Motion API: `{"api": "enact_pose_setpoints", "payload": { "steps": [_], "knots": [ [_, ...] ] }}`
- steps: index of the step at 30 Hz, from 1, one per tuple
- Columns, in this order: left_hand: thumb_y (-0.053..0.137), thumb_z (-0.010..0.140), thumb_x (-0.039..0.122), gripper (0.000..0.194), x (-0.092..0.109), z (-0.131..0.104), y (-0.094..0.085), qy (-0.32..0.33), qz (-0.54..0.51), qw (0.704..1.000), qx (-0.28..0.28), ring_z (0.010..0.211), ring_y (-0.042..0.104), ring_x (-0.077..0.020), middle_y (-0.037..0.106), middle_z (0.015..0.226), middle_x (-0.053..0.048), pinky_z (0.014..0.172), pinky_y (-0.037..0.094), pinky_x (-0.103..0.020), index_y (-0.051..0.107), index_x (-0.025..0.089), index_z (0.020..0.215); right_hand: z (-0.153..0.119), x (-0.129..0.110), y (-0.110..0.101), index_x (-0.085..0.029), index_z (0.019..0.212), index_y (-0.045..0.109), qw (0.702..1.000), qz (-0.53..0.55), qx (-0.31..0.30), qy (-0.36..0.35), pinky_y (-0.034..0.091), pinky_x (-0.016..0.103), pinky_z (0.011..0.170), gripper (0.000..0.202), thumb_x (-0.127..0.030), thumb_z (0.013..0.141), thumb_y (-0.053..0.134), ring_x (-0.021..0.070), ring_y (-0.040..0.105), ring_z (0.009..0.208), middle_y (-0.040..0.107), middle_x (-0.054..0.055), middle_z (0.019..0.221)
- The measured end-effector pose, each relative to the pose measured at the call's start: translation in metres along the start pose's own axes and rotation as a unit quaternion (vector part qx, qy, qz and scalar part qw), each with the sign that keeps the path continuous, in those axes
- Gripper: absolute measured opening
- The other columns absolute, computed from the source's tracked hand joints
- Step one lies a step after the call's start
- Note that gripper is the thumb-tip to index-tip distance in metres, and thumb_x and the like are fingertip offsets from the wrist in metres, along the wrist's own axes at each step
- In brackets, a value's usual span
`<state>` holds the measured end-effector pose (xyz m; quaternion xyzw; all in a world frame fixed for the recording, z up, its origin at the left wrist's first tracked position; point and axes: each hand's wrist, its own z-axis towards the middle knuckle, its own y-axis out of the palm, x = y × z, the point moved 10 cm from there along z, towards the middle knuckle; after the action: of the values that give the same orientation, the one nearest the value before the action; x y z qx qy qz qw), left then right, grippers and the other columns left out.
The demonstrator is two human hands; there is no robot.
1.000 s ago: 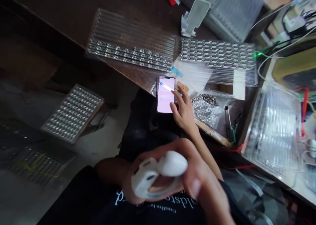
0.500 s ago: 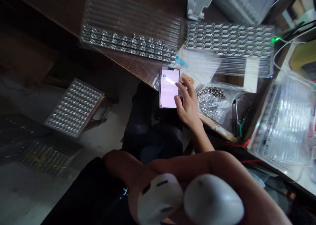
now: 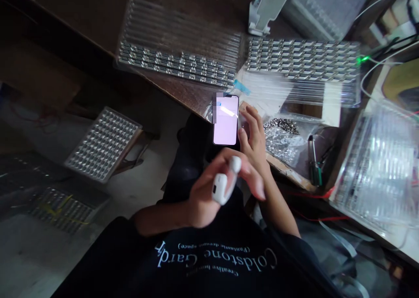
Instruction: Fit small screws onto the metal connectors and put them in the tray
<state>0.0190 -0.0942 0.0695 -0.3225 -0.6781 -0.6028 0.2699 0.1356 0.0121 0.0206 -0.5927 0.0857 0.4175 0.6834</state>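
My left hand (image 3: 209, 189) is raised above my lap, its fingers closed around white wireless earbuds (image 3: 220, 188). Part of them is hidden or blurred by the fingers. A phone (image 3: 225, 125) with a lit, pale screen lies by the table edge, beyond that hand. Just right of the phone is my right hand (image 3: 255, 134), empty, with its fingers spread and slightly bent. Close by, a clear bag (image 3: 283, 143) of small metal parts lies to the right of this hand.
Clear trays of metal connectors (image 3: 176, 62) (image 3: 303, 58) lie on the dark table. A green-handled tool (image 3: 314, 165) sits at the right, near stacked plastic trays (image 3: 376, 167). Another filled tray (image 3: 103, 145) rests on a stool at the left. A grey stand (image 3: 266, 10) rises at the back.
My left hand has come down and away from the camera with the earbuds, which loomed large before. My right hand has drawn back slightly from the phone screen.
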Motion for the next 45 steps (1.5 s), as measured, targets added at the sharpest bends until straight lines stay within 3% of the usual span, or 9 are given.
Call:
{"api": "enact_pose_setpoints", "payload": {
  "steps": [3,8,13,20,27,34,37,40,45],
  "knots": [
    [0.055,0.101,0.048,0.028,0.001,0.006,-0.031,0.038,0.042,0.996,0.069,0.07,0.053,-0.0164,0.056,0.077,-0.002,0.071,0.047,-0.031,0.061,0.021,0.099,-0.002,-0.003,-0.007,-0.028,0.146,0.05,0.999,0.022,0.023,-0.012,0.038,0.061,0.121,0.045,-0.045,0.105,0.042,0.0329,0.044,0.148,0.049,0.012,0.157],
    [0.061,0.098,0.053,0.032,-0.003,-0.004,-0.082,0.036,0.13,0.979,0.154,0.065,0.042,-0.0144,0.049,0.074,0.0,0.061,0.037,-0.028,0.061,0.021,0.101,-0.008,-0.002,-0.019,-0.03,0.139,0.056,0.996,0.041,0.081,-0.001,0.04,0.06,0.119,0.04,-0.042,0.105,0.04,0.0329,0.049,0.143,0.054,0.012,0.15],
    [0.064,0.097,0.052,0.032,-0.001,-0.007,-0.101,0.05,0.153,0.971,0.178,0.068,0.045,-0.0141,0.051,0.077,0.0,0.061,0.037,-0.026,0.062,0.021,0.103,-0.001,-0.003,-0.003,-0.026,0.144,0.054,1.0,-0.002,0.003,0.022,0.038,0.057,0.122,0.043,-0.039,0.104,0.045,0.0315,0.045,0.147,0.049,0.014,0.157],
    [0.064,0.098,0.053,0.034,-0.009,-0.005,-0.118,0.036,0.158,0.968,0.19,0.072,0.048,-0.0127,0.056,0.078,0.0,0.068,0.04,-0.024,0.064,0.02,0.105,0.003,-0.006,0.003,-0.025,0.145,0.054,0.998,-0.057,-0.026,0.022,0.042,0.057,0.118,0.043,-0.038,0.104,0.046,0.0316,0.049,0.144,0.049,0.015,0.157],
    [0.067,0.095,0.056,0.039,-0.013,0.001,-0.123,0.024,0.162,0.966,0.201,0.074,0.054,-0.0137,0.061,0.082,-0.002,0.07,0.044,-0.025,0.065,0.019,0.107,0.0,-0.003,-0.013,-0.026,0.144,0.054,0.998,0.001,0.053,0.021,0.042,0.056,0.119,0.042,-0.035,0.105,0.042,0.0287,0.049,0.144,0.054,0.014,0.151],
    [0.068,0.094,0.057,0.04,-0.005,0.001,-0.108,0.038,0.222,0.953,0.201,0.078,0.063,-0.0156,0.069,0.085,-0.003,0.073,0.051,-0.026,0.066,0.019,0.106,-0.026,-0.01,-0.047,-0.026,0.114,0.067,0.975,0.076,0.21,0.01,0.057,0.052,0.094,0.024,-0.037,0.102,0.049,0.0299,0.068,0.111,0.069,0.011,0.113],
    [0.068,0.094,0.058,0.041,-0.005,-0.001,-0.098,0.037,0.232,0.954,0.185,0.077,0.067,-0.017,0.071,0.086,-0.004,0.073,0.054,-0.027,0.065,0.019,0.106,-0.041,-0.023,-0.029,-0.025,0.106,0.069,0.973,0.199,0.095,0.062,0.06,0.043,0.078,0.024,-0.041,0.102,0.051,0.0237,0.069,0.084,0.069,0.006,0.093],
    [0.067,0.095,0.057,0.041,-0.008,-0.006,-0.093,0.041,0.255,0.949,0.179,0.08,0.069,-0.0177,0.073,0.088,-0.005,0.075,0.055,-0.027,0.064,0.018,0.107,-0.059,-0.05,0.003,-0.025,0.116,0.069,0.926,0.355,-0.063,0.108,0.059,0.036,0.072,0.03,-0.048,0.098,0.061,0.0192,0.067,0.077,0.07,0.006,0.101],
    [0.068,0.093,0.059,0.043,-0.012,-0.018,-0.092,0.037,0.315,0.929,0.191,0.088,0.07,-0.0186,0.074,0.097,-0.007,0.079,0.055,-0.027,0.065,0.018,0.108,-0.084,-0.058,0.014,-0.036,0.12,0.07,0.871,0.462,-0.044,0.162,0.056,0.034,0.067,0.034,-0.043,0.088,0.076,0.0189,0.065,0.074,0.071,0.003,0.106]
  ]
}}
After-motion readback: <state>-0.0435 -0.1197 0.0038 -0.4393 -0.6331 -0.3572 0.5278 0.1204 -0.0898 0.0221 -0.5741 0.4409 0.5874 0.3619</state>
